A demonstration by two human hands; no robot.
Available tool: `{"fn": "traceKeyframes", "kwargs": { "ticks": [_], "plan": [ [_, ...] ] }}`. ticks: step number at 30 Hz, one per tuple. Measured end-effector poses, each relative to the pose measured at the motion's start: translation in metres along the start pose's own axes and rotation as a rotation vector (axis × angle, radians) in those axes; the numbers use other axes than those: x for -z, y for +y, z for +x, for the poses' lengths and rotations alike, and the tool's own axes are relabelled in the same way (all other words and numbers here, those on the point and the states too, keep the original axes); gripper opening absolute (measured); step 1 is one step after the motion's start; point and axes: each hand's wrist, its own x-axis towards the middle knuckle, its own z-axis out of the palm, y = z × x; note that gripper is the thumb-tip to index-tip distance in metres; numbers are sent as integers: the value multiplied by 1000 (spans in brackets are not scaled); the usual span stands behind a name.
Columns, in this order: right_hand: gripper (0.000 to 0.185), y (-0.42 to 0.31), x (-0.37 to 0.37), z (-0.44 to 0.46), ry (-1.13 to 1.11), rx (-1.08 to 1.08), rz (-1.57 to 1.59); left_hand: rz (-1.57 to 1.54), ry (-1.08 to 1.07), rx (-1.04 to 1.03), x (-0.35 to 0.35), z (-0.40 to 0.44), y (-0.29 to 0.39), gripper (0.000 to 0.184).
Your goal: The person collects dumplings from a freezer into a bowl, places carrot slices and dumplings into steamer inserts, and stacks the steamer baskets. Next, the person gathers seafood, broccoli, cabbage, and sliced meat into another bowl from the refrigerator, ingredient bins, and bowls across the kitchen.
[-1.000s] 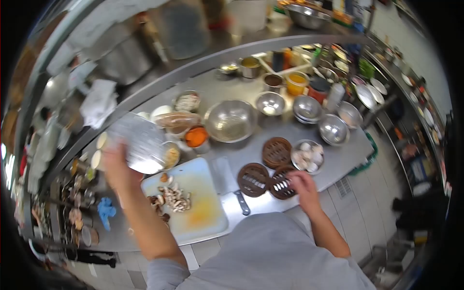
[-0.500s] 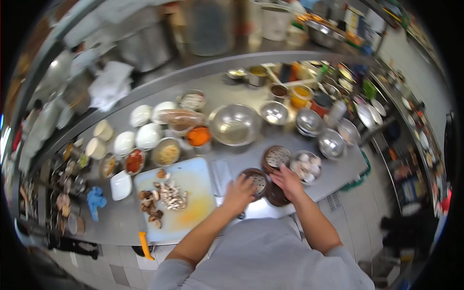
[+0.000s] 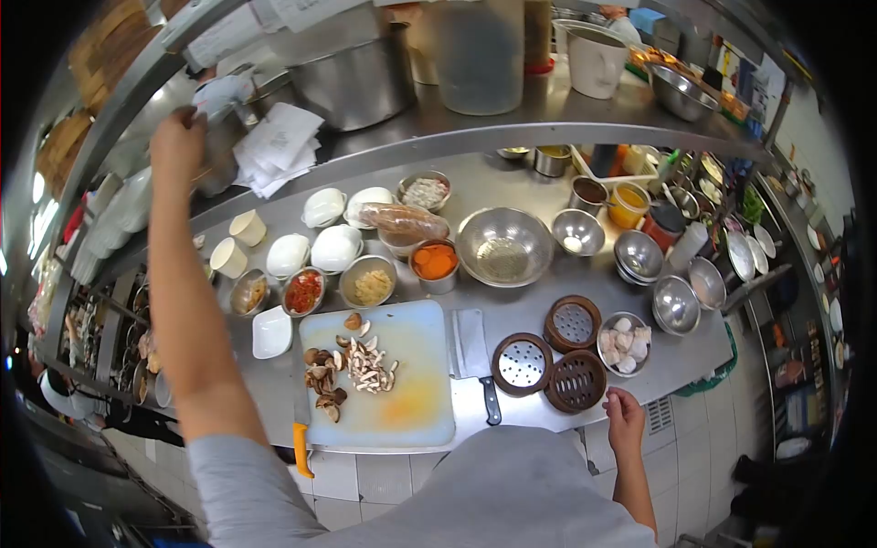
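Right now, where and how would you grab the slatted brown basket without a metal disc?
Probably by its rim, coming from the near right with the right hand. The slatted basket is round with a raised edge to pinch, and that side looks free, whereas the left disc-lined basket and the far disc-lined basket crowd its other sides.

just beside the right hand (image 3: 626,418), a dark brown round dish (image 3: 576,382) shows a pattern of black slots; two brown dishes (image 3: 500,376) past it hold silver discs (image 3: 573,321) dotted with dark holes. between the hands, a whitish-blue board (image 3: 426,347) bears a yellow-orange blotch (image 3: 405,408), with an orange-handled knife (image 3: 301,447) at its edge and a black-handled silver cleaver (image 3: 470,345) nearer the right hand. white papers (image 3: 277,146) show near the left hand (image 3: 179,146).
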Motion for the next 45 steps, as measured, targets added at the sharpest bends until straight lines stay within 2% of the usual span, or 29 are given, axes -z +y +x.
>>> {"fn": "traceKeyframes", "kwargs": {
  "ticks": [2, 5, 7, 8, 9, 12, 15, 16, 18, 21, 23, 28, 30, 34, 36, 37, 39, 40, 44, 45],
  "plan": [
    [23, -4, 3, -5, 107, 176, -122, 399, -633, -73, -48, 65, -52, 47],
    [22, -18, 0, -20, 144, 182, -219, 471, -770, -190, -40, 75, -35, 44],
    [19, -22, -6, -33, 200, 137, -216, 557, -729, -347, -113, 122, -137, 44],
    [18, -27, -8, -39, 176, 172, -267, 738, -867, -374, -87, 115, -102, 44],
    [17, -31, -5, -45, 157, 201, -319, 539, -764, -473, -41, 84, -82, 45],
    [18, -23, 10, -60, 154, 290, -461, 526, -642, -377, -118, 132, -170, 42],
    [18, -7, 27, -74, 192, 184, -422, 634, -607, -307, -164, 167, -228, 39],
    [19, -6, 31, -80, 218, 144, -411, 683, -596, -318, -179, 170, -225, 39],
    [19, -3, 37, -88, 229, 126, -439, 319, -621, -122, -143, 148, -207, 40],
    [20, 7, 45, -92, 205, 131, -468, 20, -626, 37, -118, 127, -189, 42],
    [20, 12, 48, -91, 152, 136, -573, -103, -619, 89, -109, 125, -182, 44],
    [18, 16, 52, -84, 145, 151, -568, -281, -679, 221, -99, 106, -160, 48],
    [18, 16, 52, -84, 135, 172, -560, -542, -879, 595, -95, 106, -156, 49],
    [18, 15, 61, -84, 82, 225, -586, -514, -960, 454, -112, 124, -172, 49],
    [18, 18, 64, -84, 69, 239, -590, -335, -832, 109, -115, 130, -172, 46],
    [17, 17, 66, -83, 69, 233, -588, -332, -838, 109, -110, 126, -165, 46],
    [17, 18, 70, -82, 63, 224, -585, -158, -289, -1, -84, 107, -137, 47],
    [17, 20, 72, -80, 62, 223, -584, -155, -291, -4, -74, 98, -126, 47],
    [17, 28, 77, -75, 47, 224, -575, -49, 586, 262, -33, 44, -80, 58],
    [17, 29, 80, -73, 48, 229, -579, -173, 687, 353, -20, 18, -52, 51]
  ]
}}
